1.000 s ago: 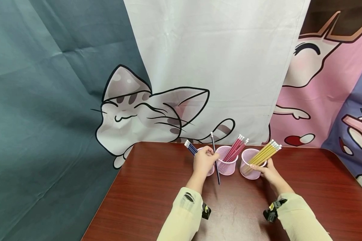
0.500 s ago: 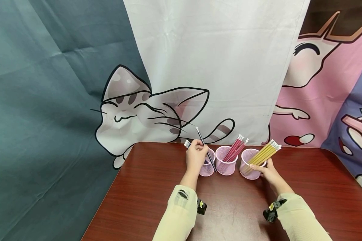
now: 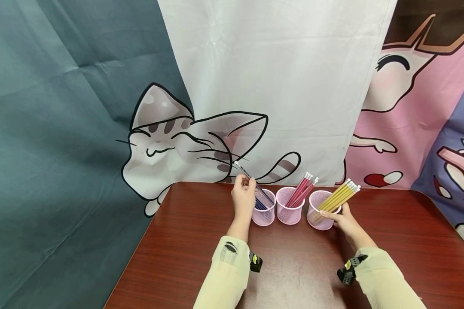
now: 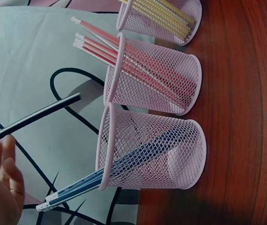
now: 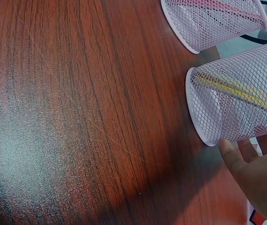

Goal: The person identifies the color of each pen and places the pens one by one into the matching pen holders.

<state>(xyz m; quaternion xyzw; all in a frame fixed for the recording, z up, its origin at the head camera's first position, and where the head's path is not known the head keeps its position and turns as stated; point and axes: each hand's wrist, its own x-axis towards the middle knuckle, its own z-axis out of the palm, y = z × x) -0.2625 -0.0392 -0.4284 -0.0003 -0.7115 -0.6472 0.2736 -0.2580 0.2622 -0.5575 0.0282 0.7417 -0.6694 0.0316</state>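
My left hand (image 3: 243, 199) pinches a dark blue pencil (image 4: 35, 116), eraser end up. The pencil slants, its lower end over the mouth of the left pink mesh pencil cup (image 3: 264, 218). Several blue pencils (image 4: 138, 157) lean inside that cup, their white erasers poking past the rim under my hand. At the right pink mesh pencil cup (image 3: 320, 222), full of yellow pencils (image 3: 338, 196), my right hand (image 3: 342, 219) holds the side, thumb across the front and fingers round the right. The right wrist view shows the thumb right at the cup's wall near its base.
Between those two cups stands a middle pink mesh cup (image 3: 290, 218) with several red pencils (image 3: 301, 192). All the cups stand in a row near the back of the brown wooden table (image 3: 294, 270). A printed cloth (image 3: 301, 86) hangs just behind the table edge.
My left hand has moved left with the blue pencil, from in front of the middle cup to the left cup. The pencil now tilts more. My right hand has stayed put.
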